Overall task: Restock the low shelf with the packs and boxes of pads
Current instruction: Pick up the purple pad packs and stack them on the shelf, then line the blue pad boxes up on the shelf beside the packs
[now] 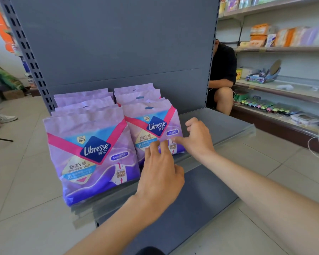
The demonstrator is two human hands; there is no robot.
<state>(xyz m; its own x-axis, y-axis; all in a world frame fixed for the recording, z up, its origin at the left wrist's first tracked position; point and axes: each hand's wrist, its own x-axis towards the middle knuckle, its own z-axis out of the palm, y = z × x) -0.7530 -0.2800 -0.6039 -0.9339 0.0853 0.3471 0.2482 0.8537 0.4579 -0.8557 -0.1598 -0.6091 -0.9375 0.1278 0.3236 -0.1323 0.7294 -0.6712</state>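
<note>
Two rows of purple Libresse pad packs stand upright on the low grey shelf (219, 124). The left row's front pack (92, 155) stands at the shelf's front left corner. The right row's front pack (153, 129) stands further back. My left hand (160, 172) rests with spread fingers against the lower front of that right pack. My right hand (195, 137) touches the pack's lower right corner with its fingertips, the fingers apart. Neither hand grips a pack.
The shelf's right half is bare grey metal with a clear strip (191, 162) along its front edge. A person in black (222, 78) crouches behind the upright back panel. Stocked shelves (284, 48) line the right wall. Tiled floor surrounds the unit.
</note>
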